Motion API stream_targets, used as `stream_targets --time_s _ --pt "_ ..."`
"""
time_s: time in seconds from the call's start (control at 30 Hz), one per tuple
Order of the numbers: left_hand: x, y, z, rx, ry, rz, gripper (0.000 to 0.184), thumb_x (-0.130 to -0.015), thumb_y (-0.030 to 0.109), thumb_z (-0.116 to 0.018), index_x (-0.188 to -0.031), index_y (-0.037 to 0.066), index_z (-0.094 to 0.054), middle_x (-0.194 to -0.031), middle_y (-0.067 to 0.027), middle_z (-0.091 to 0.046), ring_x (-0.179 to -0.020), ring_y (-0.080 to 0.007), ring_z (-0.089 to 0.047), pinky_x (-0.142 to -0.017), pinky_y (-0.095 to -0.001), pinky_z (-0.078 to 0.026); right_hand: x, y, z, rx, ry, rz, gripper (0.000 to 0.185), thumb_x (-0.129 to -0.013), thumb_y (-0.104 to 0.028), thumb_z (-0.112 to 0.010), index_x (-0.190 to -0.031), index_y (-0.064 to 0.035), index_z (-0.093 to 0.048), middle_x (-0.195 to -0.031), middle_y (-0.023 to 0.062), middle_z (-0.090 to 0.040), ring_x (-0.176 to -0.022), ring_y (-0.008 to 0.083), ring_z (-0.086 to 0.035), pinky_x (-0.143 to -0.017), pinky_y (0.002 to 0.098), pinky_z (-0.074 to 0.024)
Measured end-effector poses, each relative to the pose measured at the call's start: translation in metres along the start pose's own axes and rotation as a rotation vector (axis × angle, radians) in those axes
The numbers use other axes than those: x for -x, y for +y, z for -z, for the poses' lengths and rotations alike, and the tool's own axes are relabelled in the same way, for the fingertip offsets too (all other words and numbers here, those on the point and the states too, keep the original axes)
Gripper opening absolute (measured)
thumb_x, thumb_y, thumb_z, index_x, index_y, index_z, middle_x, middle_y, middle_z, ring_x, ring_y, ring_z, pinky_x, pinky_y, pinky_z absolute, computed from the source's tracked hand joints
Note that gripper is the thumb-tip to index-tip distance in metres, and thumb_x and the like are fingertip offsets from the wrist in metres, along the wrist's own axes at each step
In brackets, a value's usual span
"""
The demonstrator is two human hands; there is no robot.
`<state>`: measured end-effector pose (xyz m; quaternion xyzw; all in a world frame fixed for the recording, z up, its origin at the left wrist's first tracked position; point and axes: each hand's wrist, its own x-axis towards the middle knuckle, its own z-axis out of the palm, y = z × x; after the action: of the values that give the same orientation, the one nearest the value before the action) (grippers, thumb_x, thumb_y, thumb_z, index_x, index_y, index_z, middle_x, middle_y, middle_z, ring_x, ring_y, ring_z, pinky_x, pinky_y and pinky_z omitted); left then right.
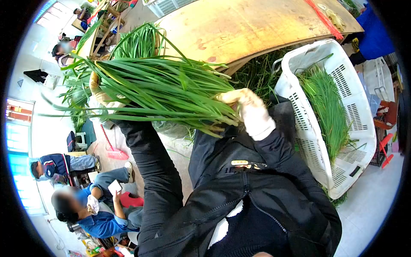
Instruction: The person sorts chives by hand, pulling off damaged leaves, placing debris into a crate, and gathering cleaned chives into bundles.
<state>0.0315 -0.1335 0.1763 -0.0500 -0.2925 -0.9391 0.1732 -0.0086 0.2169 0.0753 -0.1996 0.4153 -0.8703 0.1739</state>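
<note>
A large bunch of garlic chives [171, 88] lies across the space in front of my body, with its leaf tips to the left and pale stem ends to the right. My left hand [102, 92], in a pale glove, is wrapped round the leafy part from below, partly hidden by the leaves. At the stem ends, my right hand [253, 112], in a whitish glove and slightly blurred, has its fingers closed over the stalks; its thumb is hidden.
A wooden table [257, 25] stands ahead, with a red strap [324, 19] on it. On the right is a white plastic crate [332, 182] holding more chives. Another chive bundle [139, 40] is beyond my left hand. A pink broom [116, 153] and a seated person [102, 220] are at left.
</note>
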Motion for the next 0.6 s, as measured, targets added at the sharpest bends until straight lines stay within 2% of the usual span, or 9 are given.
stream_targets --time_s 0.07,0.1,0.17,0.23,0.27,0.3,0.37,0.4,0.6 --pt "0.004 0.000 -0.007 -0.080 0.030 -0.033 0.038 -0.075 0.030 -0.054 -0.103 0.005 -0.057 -0.102 -0.0138 -0.059 -0.093 -0.0282 -0.056 -0.083 -0.0471 -0.044 0.004 -0.010 0.026 -0.478 0.036 -0.187 0.023 -0.089 -0.018 -0.042 -0.087 0.0012 -0.055 -0.084 0.0134 -0.060 -0.085 0.0264 -0.059 -0.076 0.0338 -0.0479" --pt "0.007 0.000 -0.010 -0.158 0.060 -0.067 0.038 -0.075 0.029 -0.054 -0.102 0.004 -0.057 -0.100 -0.0144 -0.059 -0.091 -0.0277 -0.057 -0.082 -0.0453 -0.045 0.007 -0.011 0.050 -0.573 -0.118 -0.289 0.026 -0.089 -0.022 -0.042 -0.088 0.0012 -0.055 -0.082 0.0116 -0.060 -0.071 0.0210 -0.060 -0.069 0.0297 -0.0485" --pt "0.009 0.009 -0.005 -0.086 -0.106 0.179 0.040 -0.075 0.031 -0.055 -0.105 0.006 -0.057 -0.104 -0.0146 -0.058 -0.096 -0.0288 -0.055 -0.087 -0.0452 -0.042 0.010 -0.021 0.090 -0.588 -0.509 -0.430 0.028 -0.089 -0.024 -0.042 -0.089 0.0003 -0.055 -0.078 0.0083 -0.060 -0.055 0.0137 -0.055 -0.060 0.0269 -0.0462" --pt "0.011 0.010 -0.004 -0.067 -0.129 0.216 0.039 -0.075 0.031 -0.055 -0.105 0.006 -0.057 -0.103 -0.0145 -0.058 -0.095 -0.0286 -0.055 -0.087 -0.0453 -0.042 0.029 -0.031 0.108 0.252 -0.152 -0.475 0.024 -0.089 -0.023 -0.043 -0.093 -0.0027 -0.055 -0.071 0.0039 -0.057 -0.044 0.0084 -0.047 -0.054 0.0243 -0.0423" --pt "0.008 0.016 -0.002 -0.056 -0.105 0.191 0.039 -0.075 0.031 -0.055 -0.104 0.006 -0.057 -0.103 -0.0144 -0.058 -0.095 -0.0286 -0.055 -0.086 -0.0453 -0.042 0.033 -0.043 0.109 0.898 -0.165 -0.685 0.024 -0.086 -0.021 -0.046 -0.102 -0.0046 -0.054 -0.077 0.0081 -0.059 -0.052 0.0143 -0.052 -0.057 0.0283 -0.0442" --pt "0.007 0.017 0.000 -0.052 -0.086 0.182 0.038 -0.075 0.030 -0.055 -0.104 0.006 -0.057 -0.103 -0.0143 -0.058 -0.095 -0.0285 -0.056 -0.086 -0.0453 -0.043 0.040 -0.037 0.106 1.532 -0.273 -0.321 0.031 -0.082 -0.017 -0.051 -0.111 -0.0084 -0.052 -0.089 0.0112 -0.059 -0.070 0.0222 -0.056 -0.070 0.0326 -0.0450" --pt "0.001 0.017 0.004 -0.059 -0.055 0.189 0.038 -0.075 0.030 -0.055 -0.103 0.006 -0.058 -0.103 -0.0142 -0.059 -0.094 -0.0284 -0.056 -0.086 -0.0453 -0.043 0.036 -0.028 0.099 1.409 -0.361 0.158 0.039 -0.077 -0.016 -0.055 -0.116 -0.0102 -0.051 -0.098 0.0121 -0.058 -0.090 0.0273 -0.053 -0.082 0.0357 -0.0407" --pt "-0.001 0.016 0.005 -0.059 -0.043 0.194 0.037 -0.075 0.030 -0.055 -0.103 0.006 -0.058 -0.103 -0.0141 -0.059 -0.094 -0.0284 -0.056 -0.086 -0.0453 -0.043 0.033 -0.034 0.075 1.206 -0.356 0.164 0.042 -0.074 -0.013 -0.058 -0.115 -0.0110 -0.051 -0.100 0.0101 -0.058 -0.096 0.0269 -0.052 -0.087 0.0350 -0.0378" --pt "-0.014 0.000 0.006 0.024 -0.083 0.227 0.035 -0.075 0.029 -0.055 -0.101 0.004 -0.059 -0.099 -0.0136 -0.060 -0.091 -0.0265 -0.057 -0.083 -0.0442 -0.045 0.006 -0.018 -0.005 1.396 -0.174 0.644 0.037 -0.060 -0.014 -0.068 -0.095 -0.0114 -0.057 -0.075 0.0027 -0.052 -0.070 0.0212 -0.051 -0.062 0.0307 -0.0444"
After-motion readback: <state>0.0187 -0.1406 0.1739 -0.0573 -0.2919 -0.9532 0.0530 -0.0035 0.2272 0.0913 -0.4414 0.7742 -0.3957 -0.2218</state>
